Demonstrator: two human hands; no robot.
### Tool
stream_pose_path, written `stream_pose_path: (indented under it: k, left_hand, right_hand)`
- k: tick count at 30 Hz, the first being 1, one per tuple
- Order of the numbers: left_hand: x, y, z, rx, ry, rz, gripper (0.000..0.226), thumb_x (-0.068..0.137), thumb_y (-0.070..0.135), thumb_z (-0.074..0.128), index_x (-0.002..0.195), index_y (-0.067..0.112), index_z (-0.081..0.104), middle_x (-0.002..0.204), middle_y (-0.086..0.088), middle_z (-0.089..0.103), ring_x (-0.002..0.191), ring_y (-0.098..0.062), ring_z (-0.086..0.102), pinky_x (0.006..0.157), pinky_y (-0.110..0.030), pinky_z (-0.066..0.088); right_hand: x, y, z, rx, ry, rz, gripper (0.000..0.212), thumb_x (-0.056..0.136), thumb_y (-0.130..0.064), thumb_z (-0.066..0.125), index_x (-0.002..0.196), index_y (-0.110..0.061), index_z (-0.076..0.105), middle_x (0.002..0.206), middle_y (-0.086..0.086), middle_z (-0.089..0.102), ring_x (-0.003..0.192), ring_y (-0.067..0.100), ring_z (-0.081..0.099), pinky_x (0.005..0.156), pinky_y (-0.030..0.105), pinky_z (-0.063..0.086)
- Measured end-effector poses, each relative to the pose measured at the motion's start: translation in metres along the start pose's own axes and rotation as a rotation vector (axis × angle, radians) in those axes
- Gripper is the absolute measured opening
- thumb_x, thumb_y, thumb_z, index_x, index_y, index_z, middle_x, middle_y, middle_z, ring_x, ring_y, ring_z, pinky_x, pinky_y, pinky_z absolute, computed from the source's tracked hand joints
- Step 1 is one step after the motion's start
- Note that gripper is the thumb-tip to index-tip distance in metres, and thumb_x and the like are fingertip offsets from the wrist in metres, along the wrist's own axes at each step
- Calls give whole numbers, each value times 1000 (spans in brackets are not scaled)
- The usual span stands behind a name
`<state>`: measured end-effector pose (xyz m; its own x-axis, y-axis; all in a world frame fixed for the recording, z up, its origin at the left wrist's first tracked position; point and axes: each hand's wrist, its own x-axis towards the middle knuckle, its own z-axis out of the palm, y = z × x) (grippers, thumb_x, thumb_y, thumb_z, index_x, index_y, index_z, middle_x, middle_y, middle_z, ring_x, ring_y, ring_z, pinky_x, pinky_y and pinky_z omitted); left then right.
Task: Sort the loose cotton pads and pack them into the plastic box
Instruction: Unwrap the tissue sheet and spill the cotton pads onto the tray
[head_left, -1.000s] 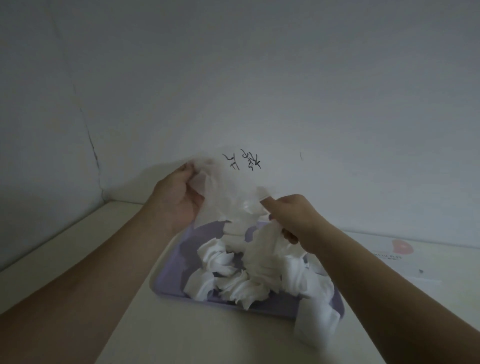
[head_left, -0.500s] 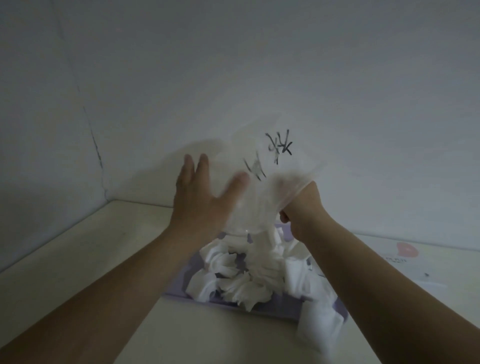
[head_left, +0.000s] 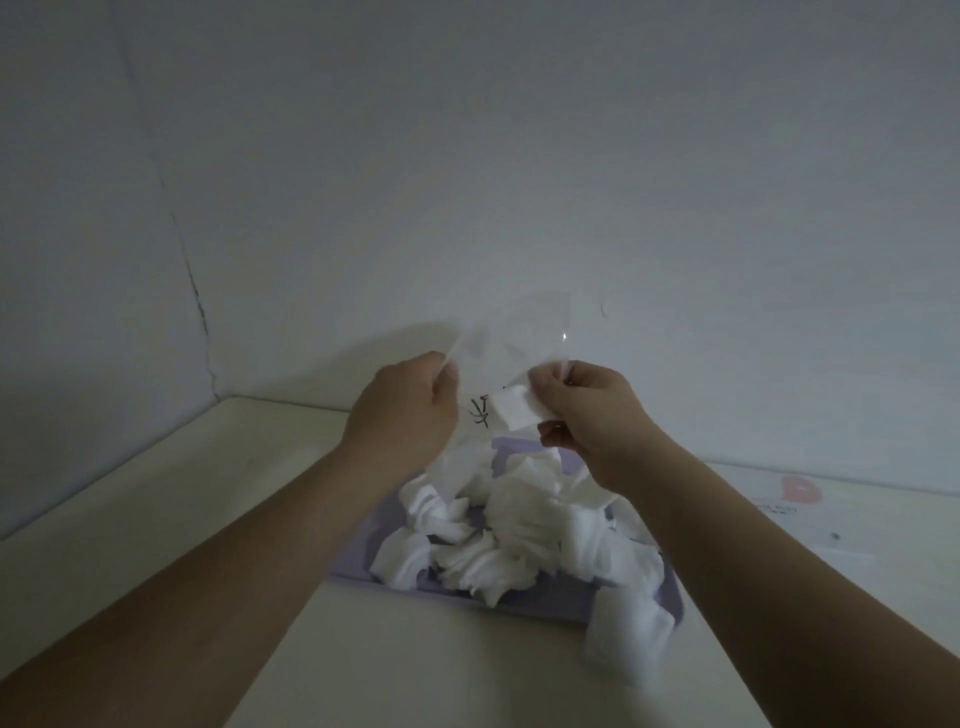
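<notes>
A clear plastic bag (head_left: 511, 340) with black marker writing hangs above the table. My left hand (head_left: 402, 410) pinches its left edge. My right hand (head_left: 587, 410) grips its right edge along with a white cotton pad (head_left: 514, 410). Below lies a lilac tray (head_left: 363, 540) heaped with several loose crumpled white cotton pads (head_left: 509, 535). One more pad (head_left: 623, 639) hangs over the tray's near right corner onto the table. No plastic box can be made out.
The cream table (head_left: 156, 519) meets a grey wall at the back and left, with a crack in the corner. A white sheet with a pink mark (head_left: 800, 491) lies at the far right.
My left hand, open half a second ago, has closed on the bag's left edge. The bag has been turned over and lowered, so the writing now sits low between my hands.
</notes>
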<state>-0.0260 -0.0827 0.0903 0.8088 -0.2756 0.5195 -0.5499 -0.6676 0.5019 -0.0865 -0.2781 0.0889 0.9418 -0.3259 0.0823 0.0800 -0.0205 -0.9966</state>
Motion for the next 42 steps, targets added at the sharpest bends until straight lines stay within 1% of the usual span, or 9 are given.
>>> stream_pose_path:
  k: [7,11,14,15,17,22,25,30,42]
  left_hand:
    - [16,-13,-4,43,141,-75,30,107,29,41,78,21,46,76,-6,57,76,-36,59,67,-38,46]
    - [15,-14,0,-65,126,-34,34,108,34,41,82,14,52,76,-7,66,72,-33,62,68,-42,52]
    - [14,-14,0,-233,99,-75,34,107,36,43,98,13,67,83,6,72,84,-20,70,81,-39,56]
    - [12,-13,-1,-262,65,-89,31,107,33,44,104,14,69,85,13,70,87,-14,70,83,-35,56]
    - [9,-11,-3,-239,10,-58,28,107,30,45,111,15,70,88,17,68,91,-14,70,86,-33,54]
    - [-4,-1,-1,-305,-135,2,33,102,48,49,122,27,64,106,2,75,99,-19,70,88,-41,57]
    - [-12,12,-2,-360,-253,74,38,96,55,60,131,41,56,113,26,69,105,10,63,84,-19,52]
    - [-1,-13,-11,172,-200,168,45,99,16,53,144,20,48,115,-11,70,100,-34,67,80,-37,52]
    - [-32,-104,-47,738,-369,-185,33,96,14,50,129,10,52,123,-17,62,115,-37,63,85,-40,51]
  right_hand:
    - [-3,12,-26,-325,-43,15,30,93,11,64,114,-7,74,107,17,77,88,28,71,78,46,62]
    - [-9,4,-22,-462,-23,34,45,94,-1,67,138,-5,64,119,14,72,99,26,70,85,47,63]
    - [-15,-13,-4,-456,-103,-13,55,88,-46,78,109,5,70,134,8,45,126,28,47,105,58,49]
    - [-15,-17,2,-475,-125,-24,70,84,-61,76,90,7,64,99,-9,36,96,10,31,70,43,28]
    - [-11,-18,12,-511,-69,-45,71,86,-65,71,74,4,54,75,13,43,66,20,44,66,31,36]
    - [-1,-4,21,-398,-34,-61,44,98,-27,55,100,17,59,81,11,52,76,23,49,69,30,41]
    - [-8,0,26,-348,-117,-79,26,101,-13,53,98,-15,79,102,3,78,91,24,73,66,16,58]
    - [-6,4,32,-352,-189,-68,38,103,-4,51,123,-25,75,127,-3,74,122,11,65,106,29,52]
    - [-22,24,103,-788,-294,-339,25,101,-21,58,103,-10,80,101,3,80,93,20,72,80,25,50]
